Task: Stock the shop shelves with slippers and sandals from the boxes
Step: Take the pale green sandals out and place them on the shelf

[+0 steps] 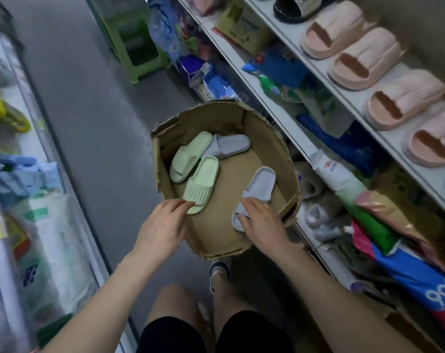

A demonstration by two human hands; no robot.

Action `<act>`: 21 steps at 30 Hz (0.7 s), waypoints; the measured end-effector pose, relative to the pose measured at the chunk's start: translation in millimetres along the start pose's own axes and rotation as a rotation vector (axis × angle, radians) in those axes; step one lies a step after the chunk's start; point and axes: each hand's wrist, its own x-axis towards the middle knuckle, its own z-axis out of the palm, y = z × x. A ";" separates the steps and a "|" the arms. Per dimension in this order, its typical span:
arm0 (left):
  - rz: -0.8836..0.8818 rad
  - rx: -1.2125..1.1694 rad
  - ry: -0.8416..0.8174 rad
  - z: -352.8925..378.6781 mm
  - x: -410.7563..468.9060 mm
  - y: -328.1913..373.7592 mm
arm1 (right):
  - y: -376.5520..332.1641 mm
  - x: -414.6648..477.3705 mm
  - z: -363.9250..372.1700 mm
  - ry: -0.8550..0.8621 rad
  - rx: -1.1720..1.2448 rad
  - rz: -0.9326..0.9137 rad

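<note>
Reaching: both hands are down in the box, so by my reading this is a pick-up step, not yet a shelving one.
Left hand (162,222): fingers touch the near end of a green slipper (202,184); the grip looks loose, laid on rather than clenched, and I cannot tell whether it has closed on it.
Right hand (261,222): fingers spread over the near end of a grey slipper (254,197), covering part of it; whether the grip has clamped is not clear either.
Box (267,138): open cardboard, torn rim, standing on the floor just beside the right-hand shelving, in front of the person's feet.
Left in box: four slippers in all, the two under the hands, plus a second green one (189,156) and a second grey one (229,146) lying against the far wall, the green pair overlapping.
Done: the shelf (369,115) above already carries a row of pink slippers (364,57), set side by side, with a black sandal (295,7) at the far end.
Remaining: judging by the nearly bare box floor, this box is almost finished; two pairs are still to go up.
In the way: lower shelves on the right are crammed with bags and packets (343,179) that bulge toward the box, so the lift must clear them.
Left side: another rack with wrapped goods (43,225) narrows the aisle.
Far: a green stool (137,44) stands in the aisle beyond the box, well apart from it.
</note>
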 end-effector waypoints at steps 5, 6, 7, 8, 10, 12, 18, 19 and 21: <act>-0.021 0.016 -0.107 17.0 77.0 -38.6 | 5.4 86.2 41.9 -0.207 0.063 0.076; -0.009 0.018 -0.117 23.8 93.0 -47.5 | 7.2 102.3 54.5 -0.243 0.069 0.096; 0.005 0.018 -0.129 31.9 109.4 -56.7 | 10.2 117.7 69.4 -0.278 0.076 0.117; 0.013 0.024 -0.149 41.2 125.7 -66.4 | 13.3 131.5 85.3 -0.308 0.085 0.136; 0.001 0.050 -0.199 59.7 156.9 -84.5 | 18.4 156.0 117.4 -0.353 0.112 0.171; -0.027 0.070 -0.242 77.8 185.3 -102.1 | 18.5 176.3 144.7 -0.401 0.145 0.204; -0.094 0.212 -0.420 119.4 245.8 -140.0 | 12.9 200.0 192.2 -0.407 0.249 0.339; -0.103 0.247 -0.448 124.0 252.3 -142.8 | 13.9 198.4 192.0 -0.394 0.267 0.361; -0.102 0.317 -0.490 129.9 263.0 -144.4 | 18.1 190.9 184.6 -0.361 0.298 0.404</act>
